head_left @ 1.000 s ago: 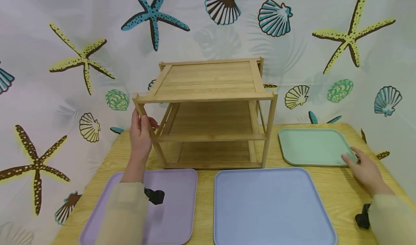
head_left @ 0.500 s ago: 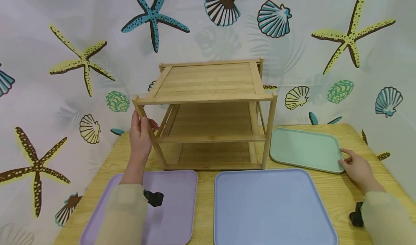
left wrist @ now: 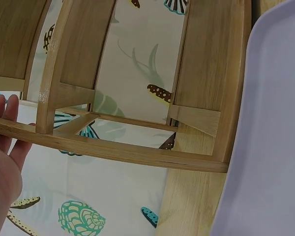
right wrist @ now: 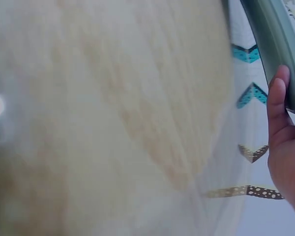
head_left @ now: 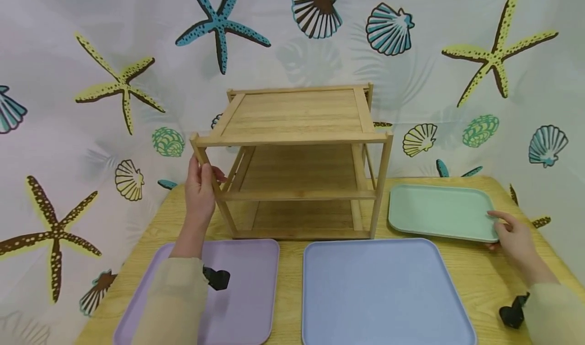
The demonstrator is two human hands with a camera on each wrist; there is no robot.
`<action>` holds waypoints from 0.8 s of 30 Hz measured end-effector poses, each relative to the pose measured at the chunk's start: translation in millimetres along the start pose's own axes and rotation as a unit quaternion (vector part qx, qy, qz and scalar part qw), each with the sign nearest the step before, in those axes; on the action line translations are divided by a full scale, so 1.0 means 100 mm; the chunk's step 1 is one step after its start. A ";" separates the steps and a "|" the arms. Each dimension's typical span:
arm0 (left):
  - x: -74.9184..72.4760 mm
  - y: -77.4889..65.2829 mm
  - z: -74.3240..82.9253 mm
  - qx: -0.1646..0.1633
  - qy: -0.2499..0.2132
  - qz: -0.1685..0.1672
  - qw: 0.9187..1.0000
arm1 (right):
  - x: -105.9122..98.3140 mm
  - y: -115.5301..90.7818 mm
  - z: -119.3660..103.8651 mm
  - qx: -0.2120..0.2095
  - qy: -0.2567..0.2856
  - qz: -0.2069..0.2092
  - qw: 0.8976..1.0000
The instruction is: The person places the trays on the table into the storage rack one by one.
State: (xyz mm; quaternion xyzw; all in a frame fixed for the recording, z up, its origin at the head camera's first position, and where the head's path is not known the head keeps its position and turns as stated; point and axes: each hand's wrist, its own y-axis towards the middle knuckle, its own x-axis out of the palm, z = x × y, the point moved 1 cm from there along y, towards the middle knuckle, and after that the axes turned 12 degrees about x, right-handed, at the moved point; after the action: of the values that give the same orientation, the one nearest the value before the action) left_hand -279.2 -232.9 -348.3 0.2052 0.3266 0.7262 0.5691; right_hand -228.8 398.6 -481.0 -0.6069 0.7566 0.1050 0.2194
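Note:
A three-level wooden rack [head_left: 292, 116] stands at the back of the table. My left hand [head_left: 201, 190] grips its front left post at middle-shelf height; in the left wrist view the fingers [left wrist: 5, 128] curl behind that post of the rack [left wrist: 128, 152]. To the right of the rack is a green tray [head_left: 439, 210], its near edge lifted a little off the table. My right hand [head_left: 512, 233] pinches its right edge, thumb on top. In the right wrist view a finger of that hand [right wrist: 285, 142] lies under the tray's rim [right wrist: 275, 44].
A purple tray [head_left: 247, 284] lies front left and a larger blue tray [head_left: 384, 294] front centre on the wooden table [head_left: 480, 279]. A curtain printed with starfish and shells hangs close behind the rack. The table's right edge is near my right hand.
The green tray went from lying flat to being held by its right edge, swung left toward the rack, then back right. My left hand has stayed on the post.

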 end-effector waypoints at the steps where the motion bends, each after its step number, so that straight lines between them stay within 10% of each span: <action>1: 0.00 0.00 0.00 0.001 0.001 -0.003 1.000 | -0.02 -0.03 -0.01 -0.009 0.009 0.002 1.000; 9: -0.05 -0.01 -0.17 0.027 0.106 -0.031 0.994 | -0.21 -0.10 0.12 -0.025 0.230 -0.013 0.973; 15: -0.07 0.00 -0.20 0.068 0.184 -0.045 0.980 | -0.35 0.08 0.36 -0.073 0.289 0.014 0.954; 24: -0.10 -0.01 -0.16 0.068 0.196 -0.046 0.977 | -0.40 -0.43 -0.64 -0.167 0.390 -0.037 0.905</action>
State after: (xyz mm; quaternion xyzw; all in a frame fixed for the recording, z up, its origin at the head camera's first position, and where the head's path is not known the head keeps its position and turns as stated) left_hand -286.7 -246.0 -359.4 0.0819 0.4895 0.7015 0.5114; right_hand -193.8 396.4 -401.6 -0.6548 0.7301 -0.0230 -0.1939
